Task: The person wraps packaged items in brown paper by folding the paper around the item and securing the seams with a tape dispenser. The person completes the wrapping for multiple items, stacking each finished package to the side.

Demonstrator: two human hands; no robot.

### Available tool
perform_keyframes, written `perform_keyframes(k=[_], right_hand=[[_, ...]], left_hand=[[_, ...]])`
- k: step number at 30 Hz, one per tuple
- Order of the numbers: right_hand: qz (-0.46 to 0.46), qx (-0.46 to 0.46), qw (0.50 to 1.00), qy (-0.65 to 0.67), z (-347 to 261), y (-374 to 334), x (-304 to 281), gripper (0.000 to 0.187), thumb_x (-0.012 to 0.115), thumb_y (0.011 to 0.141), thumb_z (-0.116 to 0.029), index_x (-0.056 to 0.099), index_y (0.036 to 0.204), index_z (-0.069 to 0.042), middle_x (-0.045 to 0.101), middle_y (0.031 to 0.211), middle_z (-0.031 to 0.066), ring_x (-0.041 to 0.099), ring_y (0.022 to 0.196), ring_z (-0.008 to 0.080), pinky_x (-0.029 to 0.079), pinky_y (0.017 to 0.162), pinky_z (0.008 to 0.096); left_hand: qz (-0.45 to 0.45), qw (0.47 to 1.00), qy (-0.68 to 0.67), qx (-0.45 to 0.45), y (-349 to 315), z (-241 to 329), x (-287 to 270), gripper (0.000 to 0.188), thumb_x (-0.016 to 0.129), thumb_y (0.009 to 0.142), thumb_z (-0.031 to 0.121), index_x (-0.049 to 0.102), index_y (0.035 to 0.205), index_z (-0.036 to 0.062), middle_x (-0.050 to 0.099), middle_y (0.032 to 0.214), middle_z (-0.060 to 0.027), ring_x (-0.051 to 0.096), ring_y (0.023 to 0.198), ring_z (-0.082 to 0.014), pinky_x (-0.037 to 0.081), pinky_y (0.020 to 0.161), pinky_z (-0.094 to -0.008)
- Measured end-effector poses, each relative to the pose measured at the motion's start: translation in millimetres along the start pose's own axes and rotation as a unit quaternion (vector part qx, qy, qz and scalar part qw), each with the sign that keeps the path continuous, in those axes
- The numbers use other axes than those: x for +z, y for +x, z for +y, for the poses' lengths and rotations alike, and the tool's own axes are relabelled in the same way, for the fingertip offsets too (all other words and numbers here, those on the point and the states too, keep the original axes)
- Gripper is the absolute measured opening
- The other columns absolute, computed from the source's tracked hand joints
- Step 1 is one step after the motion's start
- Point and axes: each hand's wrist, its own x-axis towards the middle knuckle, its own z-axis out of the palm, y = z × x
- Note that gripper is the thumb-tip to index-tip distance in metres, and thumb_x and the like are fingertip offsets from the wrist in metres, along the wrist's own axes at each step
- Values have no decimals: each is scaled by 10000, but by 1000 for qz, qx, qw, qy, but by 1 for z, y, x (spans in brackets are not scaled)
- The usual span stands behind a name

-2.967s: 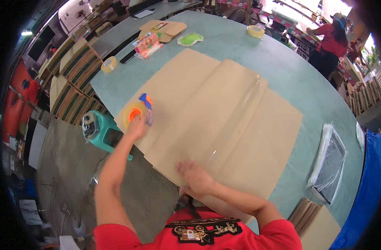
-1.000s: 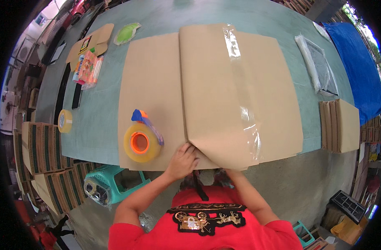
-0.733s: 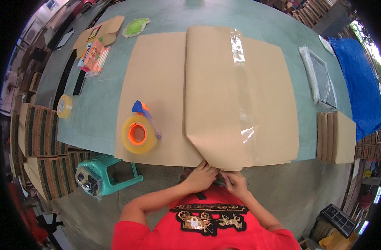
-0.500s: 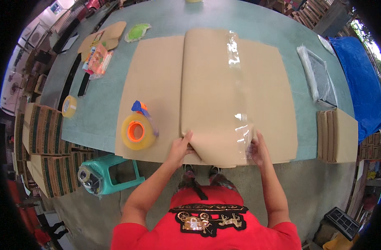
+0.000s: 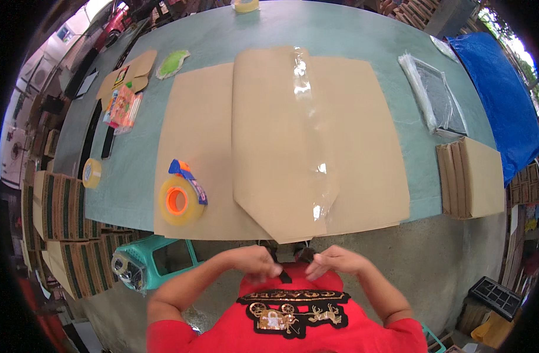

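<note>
My left hand and my right hand hover in front of my red shirt, off the table's near edge and apart from each other. Both are empty; the left fingers are loosely bent and slightly blurred, the right ones stretched out. Just beyond them lies a folded brown paper bag, with shiny clear tape along its right part. Its near end tapers where the corners are folded under. Beneath it are flat brown paper sheets. A tape dispenser, blue and orange with a clear roll, rests on the sheets at the left.
The green table carries a tape roll at left and another tape roll at the far edge. A plastic-wrapped pack and stacked folded cardboard are at right. A teal stool stands below the left edge.
Both hands have let go of the bag's near end and drawn back toward my body. That end now lies flat with its corners tucked under. The view has shifted slightly.
</note>
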Motion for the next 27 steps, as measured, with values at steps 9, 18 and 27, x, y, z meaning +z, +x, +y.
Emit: perform_keyframes(k=[9,18,27], right_hand=[[267,-154,632,-711,-61,91,-87,650,580,761,-429,343,1320,-198,232,1412,49,164,1309,291,126,1032,527],[202,-62,636,-743,-69,88,-70,804,694,635,-328,302,1335,-276,190,1425,69,96,1318,337,103,1030,559],[171,-115,597,-776,-69,135,-39,804,675,628,-298,289,1333,-323,185,1425,62,103,1318,333,121,1018,581]], left_hand=[[389,780,448,199,116,36,-111,652,611,708,473,423,1261,183,316,1357,-115,252,1276,-277,136,1040,-497],[363,688,601,183,40,-19,-108,686,677,667,383,349,1266,450,175,1424,-93,147,1314,-334,347,947,-453],[341,664,660,88,-18,-72,-97,600,591,689,256,414,1247,387,168,1430,-69,118,1326,-300,161,1020,-547]])
